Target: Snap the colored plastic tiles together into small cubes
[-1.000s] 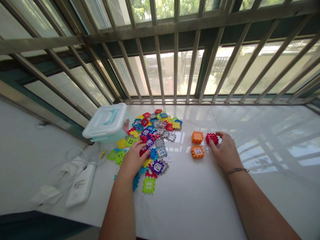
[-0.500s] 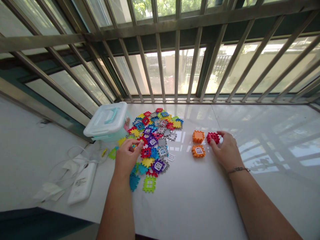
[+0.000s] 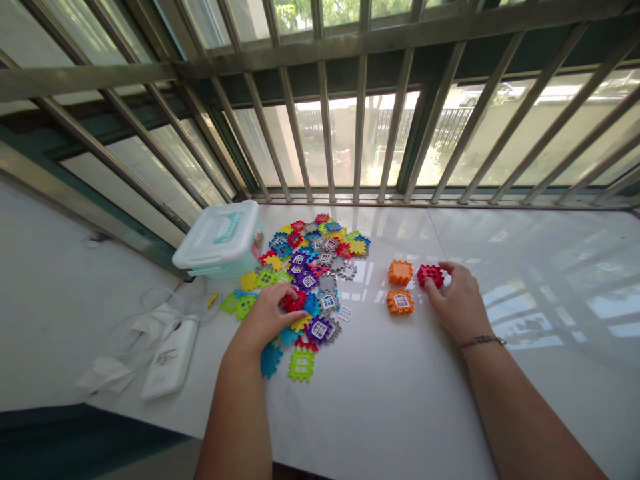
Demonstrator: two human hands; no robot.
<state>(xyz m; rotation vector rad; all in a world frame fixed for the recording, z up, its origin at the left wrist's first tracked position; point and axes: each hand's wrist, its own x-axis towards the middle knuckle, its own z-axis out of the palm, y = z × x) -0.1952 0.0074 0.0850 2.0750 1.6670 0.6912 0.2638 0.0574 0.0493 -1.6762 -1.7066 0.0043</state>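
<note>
My left hand (image 3: 265,318) rests at the near edge of a loose heap of interlocking plastic building tiles (image 3: 313,273) in red, blue, yellow, green, purple and grey, many with window shapes. Its fingers close over a red tile (image 3: 294,301). My right hand (image 3: 457,301) grips a small red tile block (image 3: 430,275) with its fingertips. Just left of that block lie an orange tile block (image 3: 401,272) and an orange tile with a white window (image 3: 400,301), apart from the heap.
A lidded translucent plastic box (image 3: 219,240) stands left of the heap. Further left lie a white power bank (image 3: 170,359), a white cable (image 3: 150,313) and a tissue (image 3: 105,373). Metal window bars (image 3: 360,127) run along the far edge of the white stone sill (image 3: 385,427).
My left hand has moved right from the heap's left side onto the red tile. My right hand stays on the red block. The view has shifted slightly.
</note>
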